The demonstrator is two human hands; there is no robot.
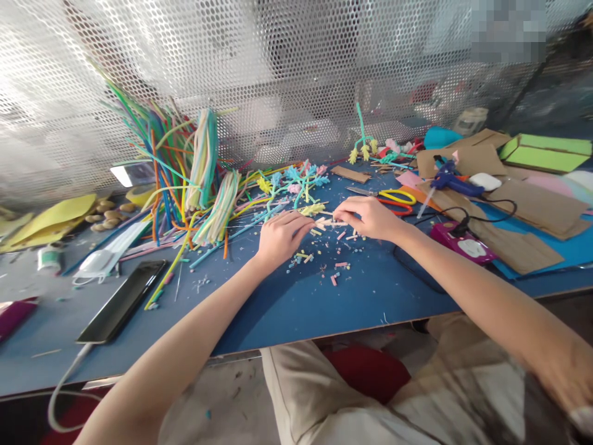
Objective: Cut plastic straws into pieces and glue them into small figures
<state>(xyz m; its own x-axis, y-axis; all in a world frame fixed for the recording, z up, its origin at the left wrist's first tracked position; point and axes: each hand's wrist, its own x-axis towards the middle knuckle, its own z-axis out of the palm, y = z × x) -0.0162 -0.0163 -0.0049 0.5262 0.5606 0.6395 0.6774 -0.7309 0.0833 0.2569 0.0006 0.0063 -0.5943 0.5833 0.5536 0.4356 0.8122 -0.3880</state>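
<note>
My left hand (283, 238) and my right hand (370, 217) are close together over the middle of the blue table. Pale pink pipe cleaner (328, 222) spans the gap between them, and the fingers of both hands are closed on it. Where one piece ends and another begins is too small to tell. Just behind the hands lie pipe cleaner flowers (303, 179) in blue, pink and yellow on green stems. Short cut bits (341, 265) and fluff are scattered on the table in front of my fingers.
Bundled pipe cleaners (202, 161) stand at the left. Nearer are a phone (123, 303) on a white cable and a white mask (99, 262). To the right are yellow-handled scissors (397, 196), a blue glue gun (451, 180), a magenta box (463, 242) and brown paper (519, 247). Perforated metal (315, 74) rises behind.
</note>
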